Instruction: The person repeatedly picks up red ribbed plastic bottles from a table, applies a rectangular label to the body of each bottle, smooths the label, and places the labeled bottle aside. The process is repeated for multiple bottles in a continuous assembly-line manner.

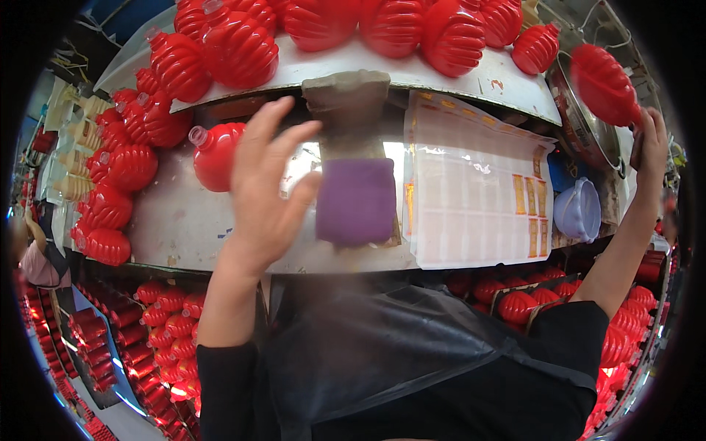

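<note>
My left hand (263, 191) is raised over the worktable with its fingers spread and nothing in it. Just behind it lies a red ribbed bottle (213, 158) with a clear neck, partly covered by the hand. Out at the far right, my right hand (650, 143) is closed at the neck end of another red ribbed bottle (603, 82), whose body points up and to the left. A purple square pad (357, 201) sits at the middle of the table in front of me. Beside it on the right is a translucent sheet of labels (478, 198) with a few gold ones on it.
Many red bottles (320, 22) line the white raised shelf (309, 66) at the back, and more (121, 169) stand along the left side. A lavender bucket (577, 211) and a round metal basin (588, 125) are at the right. Red bottles (173, 323) also fill the space below the table.
</note>
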{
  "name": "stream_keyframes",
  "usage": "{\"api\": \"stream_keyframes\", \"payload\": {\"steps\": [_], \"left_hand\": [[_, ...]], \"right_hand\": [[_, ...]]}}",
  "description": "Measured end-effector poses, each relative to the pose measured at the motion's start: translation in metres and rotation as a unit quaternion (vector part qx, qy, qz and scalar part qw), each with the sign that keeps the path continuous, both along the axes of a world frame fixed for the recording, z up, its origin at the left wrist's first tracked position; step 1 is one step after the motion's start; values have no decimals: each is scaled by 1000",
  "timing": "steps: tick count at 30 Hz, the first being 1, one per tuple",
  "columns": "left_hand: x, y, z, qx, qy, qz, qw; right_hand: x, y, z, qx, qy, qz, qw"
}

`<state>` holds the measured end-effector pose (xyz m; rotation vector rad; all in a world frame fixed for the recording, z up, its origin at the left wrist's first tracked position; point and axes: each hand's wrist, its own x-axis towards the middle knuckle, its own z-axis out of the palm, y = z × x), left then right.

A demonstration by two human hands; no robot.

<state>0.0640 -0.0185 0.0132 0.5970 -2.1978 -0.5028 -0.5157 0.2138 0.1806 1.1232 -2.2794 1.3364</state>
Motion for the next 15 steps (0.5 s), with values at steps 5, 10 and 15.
{"api": "stream_keyframes", "payload": {"steps": [5,10,15], "left_hand": [[-43,32,10,-36,-13,-119,992],[-59,50,-7,16,17,-103,994],[-47,23,-39,307,47,-5,950]], "right_hand": [[168,-68,-19,179,-19,256,950],[263,-135,-68,308,-179,461,813],[303,-194,-131,239,-282,453,811]]}}
